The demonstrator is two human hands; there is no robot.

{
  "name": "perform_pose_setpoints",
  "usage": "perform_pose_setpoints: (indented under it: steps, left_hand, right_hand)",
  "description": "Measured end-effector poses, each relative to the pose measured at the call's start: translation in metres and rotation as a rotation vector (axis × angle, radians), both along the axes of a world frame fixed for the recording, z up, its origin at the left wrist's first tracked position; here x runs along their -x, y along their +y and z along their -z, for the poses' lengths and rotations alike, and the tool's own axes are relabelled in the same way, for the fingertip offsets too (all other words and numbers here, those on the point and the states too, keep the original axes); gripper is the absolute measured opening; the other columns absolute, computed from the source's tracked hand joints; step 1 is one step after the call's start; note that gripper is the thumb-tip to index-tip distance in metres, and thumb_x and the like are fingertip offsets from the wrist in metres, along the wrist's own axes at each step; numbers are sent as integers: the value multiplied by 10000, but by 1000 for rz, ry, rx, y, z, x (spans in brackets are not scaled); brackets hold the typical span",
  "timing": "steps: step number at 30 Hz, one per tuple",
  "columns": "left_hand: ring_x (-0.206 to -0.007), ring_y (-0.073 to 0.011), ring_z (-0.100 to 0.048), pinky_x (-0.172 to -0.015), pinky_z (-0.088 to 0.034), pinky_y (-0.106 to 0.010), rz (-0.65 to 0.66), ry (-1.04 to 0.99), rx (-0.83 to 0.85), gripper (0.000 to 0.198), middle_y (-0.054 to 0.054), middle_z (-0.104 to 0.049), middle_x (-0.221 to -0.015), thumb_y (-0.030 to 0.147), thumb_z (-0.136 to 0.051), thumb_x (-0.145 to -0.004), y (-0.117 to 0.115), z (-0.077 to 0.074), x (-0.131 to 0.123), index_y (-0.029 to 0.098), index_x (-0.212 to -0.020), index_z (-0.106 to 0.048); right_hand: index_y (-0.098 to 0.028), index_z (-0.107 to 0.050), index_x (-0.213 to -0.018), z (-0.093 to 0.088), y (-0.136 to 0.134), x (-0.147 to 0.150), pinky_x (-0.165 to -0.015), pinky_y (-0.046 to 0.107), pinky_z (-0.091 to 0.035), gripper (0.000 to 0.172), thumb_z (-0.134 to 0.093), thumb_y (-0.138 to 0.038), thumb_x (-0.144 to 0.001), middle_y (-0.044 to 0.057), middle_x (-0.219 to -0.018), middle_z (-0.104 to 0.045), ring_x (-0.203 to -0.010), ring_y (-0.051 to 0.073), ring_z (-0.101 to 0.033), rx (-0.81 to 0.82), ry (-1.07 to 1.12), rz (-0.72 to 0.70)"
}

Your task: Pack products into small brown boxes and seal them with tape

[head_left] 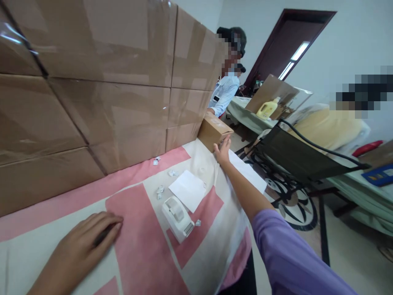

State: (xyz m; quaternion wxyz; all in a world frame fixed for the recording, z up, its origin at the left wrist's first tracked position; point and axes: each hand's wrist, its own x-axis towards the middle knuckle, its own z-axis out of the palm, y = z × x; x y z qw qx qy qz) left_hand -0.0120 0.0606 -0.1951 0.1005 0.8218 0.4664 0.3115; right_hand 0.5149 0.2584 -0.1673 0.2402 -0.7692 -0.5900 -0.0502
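The right hand (223, 152) is reaching outward — fingers apart, touching the brown oblong cardboard box (210, 133) near the far right corner of the pink-and-white cloth-covered tabletop (144, 246); the left hand (84, 241) is resting nearer, fingers bent, grip indeterminable.

The small box (216, 125) is plain cardboard with a mostly matt face, while the stacked cartons (132, 110) carry clear tape (12, 35) that shines in streaks. Matt, creased cloth (138, 233) covers the bench, under smooth white paper (186, 189) and a tape dispenser (173, 217) of smooth white plastic. The purple sleeve (279, 241) is soft cloth, the yellow bottle (267, 110) smooth plastic.
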Motion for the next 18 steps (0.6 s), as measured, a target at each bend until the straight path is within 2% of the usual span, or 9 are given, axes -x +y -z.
perform_pose_setpoints:
  steps: [2,4,7,12,18]
  left_hand:
    - [-881,-225,-727,-792,-551,-339,8,-3,-20,300,8,-763,-979,530,-515,-957,2,4,1,309,-949,-717]
    - [-884,-228,-731,-787,-547,-347,15,-10,-23,294,14,-764,-976,531,-522,-950,3,6,1,313,-947,-720]
    - [-880,-230,-727,-792,-537,-359,18,-42,29,323,7,-761,-970,548,-510,-941,5,8,0,301,-922,-718]
    - [-905,-247,-706,-826,-512,-375,13,-85,195,394,-16,-749,-969,583,-457,-912,7,1,-6,280,-876,-705]
    - [-910,-253,-690,-789,-480,-342,24,-118,299,388,-42,-748,-966,540,-436,-869,11,-9,-9,246,-865,-689]
  right_hand:
    - [-178,-8,-1659,0,5,4,-1166,563,-330,852,-469,-472,-1005,251,-1682,-169,-1547,362,-237,144,-70,-56]
    - [-263,-237,-1632,-4,5,8,-1173,581,-331,674,-477,-453,-1032,177,-1655,-312,-1512,346,-328,264,-142,-93]
    - [-235,-471,-1501,-18,-1,20,-1154,599,-384,521,-560,-428,-1025,132,-1571,-442,-1420,334,-455,379,-248,-84]
    - [-183,-588,-1343,-51,-19,64,-993,495,-556,406,-642,-385,-995,113,-1370,-596,-1183,263,-628,567,-394,-21]
    - [-159,-610,-1296,-105,-52,132,-928,446,-588,379,-652,-379,-991,106,-1291,-634,-1101,240,-661,812,-500,-115]
